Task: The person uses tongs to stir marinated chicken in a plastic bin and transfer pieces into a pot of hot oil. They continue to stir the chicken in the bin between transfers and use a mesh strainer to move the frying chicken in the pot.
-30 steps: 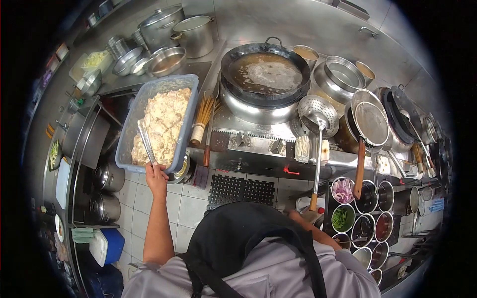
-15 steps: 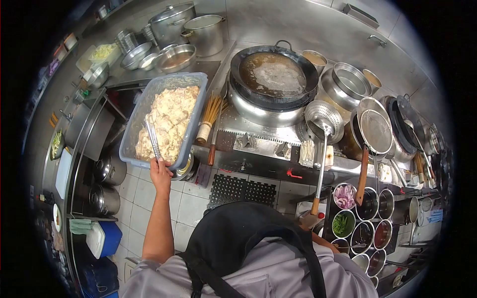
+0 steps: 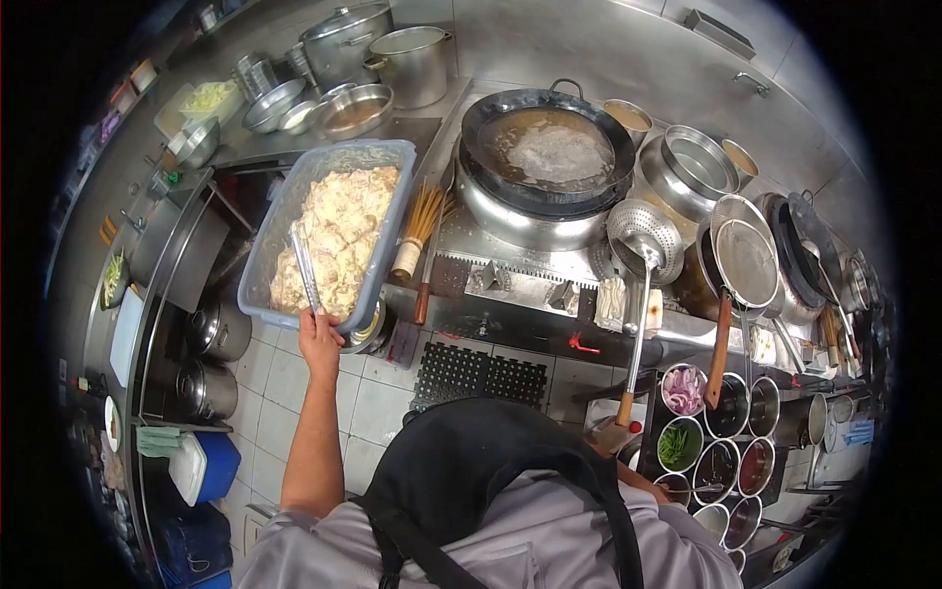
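Note:
My left hand (image 3: 319, 344) is closed around the near end of metal tongs (image 3: 305, 267). The tongs lean into a large blue-grey plastic tub (image 3: 257, 316), their far tips among pale, batter-coated pieces (image 3: 339, 221), probably meat. My left wrist is just past the tub's near rim. On the right, a strip of my right forearm (image 3: 643, 484) shows beside the metal containers, but the fingers are hidden. Beyond my hands, a black wok (image 3: 478, 162) of bubbling brownish oil (image 3: 549, 147) sits on the stove.
A perforated ladle (image 3: 643, 240) and a wire strainer (image 3: 751, 257) rest along the stove. Bamboo sticks in a brush (image 3: 420, 231) stand right of the tub. Containers of sliced red onion (image 3: 682, 389) and green vegetables (image 3: 675, 445) are at the right. Pots (image 3: 412, 69) stand at the back left.
The whole view has shifted slightly. My left hand keeps its hold on the tongs in the tub, with little visible movement.

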The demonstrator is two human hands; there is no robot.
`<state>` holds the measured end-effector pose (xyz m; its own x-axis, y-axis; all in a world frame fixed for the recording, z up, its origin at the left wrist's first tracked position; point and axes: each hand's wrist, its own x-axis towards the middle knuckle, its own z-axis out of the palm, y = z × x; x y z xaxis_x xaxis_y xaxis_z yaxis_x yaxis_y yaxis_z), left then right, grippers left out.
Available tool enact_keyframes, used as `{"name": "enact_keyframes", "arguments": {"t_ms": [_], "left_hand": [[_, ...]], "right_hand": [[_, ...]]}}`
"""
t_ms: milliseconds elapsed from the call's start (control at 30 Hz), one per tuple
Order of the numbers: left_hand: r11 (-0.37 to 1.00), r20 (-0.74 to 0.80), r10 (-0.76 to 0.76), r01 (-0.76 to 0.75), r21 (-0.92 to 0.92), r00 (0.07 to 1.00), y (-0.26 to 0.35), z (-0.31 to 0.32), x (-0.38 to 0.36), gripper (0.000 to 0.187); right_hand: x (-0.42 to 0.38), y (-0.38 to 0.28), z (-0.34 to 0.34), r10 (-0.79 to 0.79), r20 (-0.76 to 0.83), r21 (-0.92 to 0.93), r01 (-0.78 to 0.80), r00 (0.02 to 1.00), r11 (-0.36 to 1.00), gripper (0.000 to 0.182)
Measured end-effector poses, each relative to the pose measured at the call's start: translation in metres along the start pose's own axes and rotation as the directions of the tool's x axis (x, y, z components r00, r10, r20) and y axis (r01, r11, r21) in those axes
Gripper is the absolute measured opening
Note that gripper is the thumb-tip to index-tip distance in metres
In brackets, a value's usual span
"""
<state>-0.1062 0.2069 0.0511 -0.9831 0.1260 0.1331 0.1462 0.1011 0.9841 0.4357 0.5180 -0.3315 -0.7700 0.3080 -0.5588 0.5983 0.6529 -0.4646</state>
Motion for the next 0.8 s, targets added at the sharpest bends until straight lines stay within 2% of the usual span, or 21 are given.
{"name": "enact_keyframes", "arguments": {"t_ms": [33, 133, 267, 367, 433, 567, 633, 667, 733, 800], "left_hand": [[1.000, -0.001, -0.001, 0.001, 0.001, 1.000, 0.001, 0.000, -0.001, 0.022], [1.000, -0.001, -0.003, 0.002, -0.017, 1.000, 0.001, 0.000, -0.001, 0.022], [1.000, 0.012, 0.000, 0.000, -0.027, 1.000, -0.003, -0.001, 0.001, 0.022], [1.000, 0.012, -0.003, 0.003, -0.027, 1.000, -0.006, -0.002, 0.002, 0.022], [1.000, 0.008, 0.000, 0.000, -0.012, 1.000, -0.005, -0.001, 0.002, 0.022], [0.998, 0.007, -0.027, 0.027, -0.051, 1.000, -0.003, -0.001, 0.001, 0.022], [0.997, 0.005, -0.038, 0.038, -0.066, 0.999, -0.001, 0.000, 0.000, 0.021], [0.998, 0.003, -0.030, 0.030, -0.047, 1.000, 0.002, 0.001, -0.001, 0.021], [0.999, -0.006, -0.024, 0.024, -0.028, 1.000, 0.002, 0.002, -0.001, 0.021], [0.999, 0.000, -0.041, 0.041, -0.028, 0.999, 0.001, 0.001, 0.000, 0.020]], "right_hand": [[-0.001, 0.000, 0.001, -0.025, -0.062, 0.052, 0.028, 0.998, 0.998, 0.044], [0.007, 0.014, 0.014, -0.054, 0.018, 0.006, 0.053, 0.998, 0.999, 0.044], [0.003, 0.006, 0.008, 0.014, 0.019, -0.032, -0.013, 1.000, 0.999, 0.043], [-0.001, 0.001, 0.003, -0.006, -0.016, -0.019, 0.006, 1.000, 1.000, 0.041], [0.000, -0.002, -0.001, -0.088, 0.007, 0.023, 0.088, 0.996, 0.996, 0.040], [0.001, -0.009, -0.003, -0.086, -0.030, 0.000, 0.086, 0.996, 0.996, 0.040], [0.001, -0.014, -0.011, 0.003, 0.130, -0.004, -0.003, 0.992, 1.000, 0.043], [-0.001, -0.020, -0.017, 0.002, 0.131, -0.004, -0.001, 0.991, 1.000, 0.043], [-0.014, -0.048, -0.045, 0.207, 0.055, 0.115, -0.212, 0.977, 0.970, 0.048], [-0.016, -0.071, -0.073, 0.199, 0.077, 0.073, -0.204, 0.977, 0.976, 0.050]]}}
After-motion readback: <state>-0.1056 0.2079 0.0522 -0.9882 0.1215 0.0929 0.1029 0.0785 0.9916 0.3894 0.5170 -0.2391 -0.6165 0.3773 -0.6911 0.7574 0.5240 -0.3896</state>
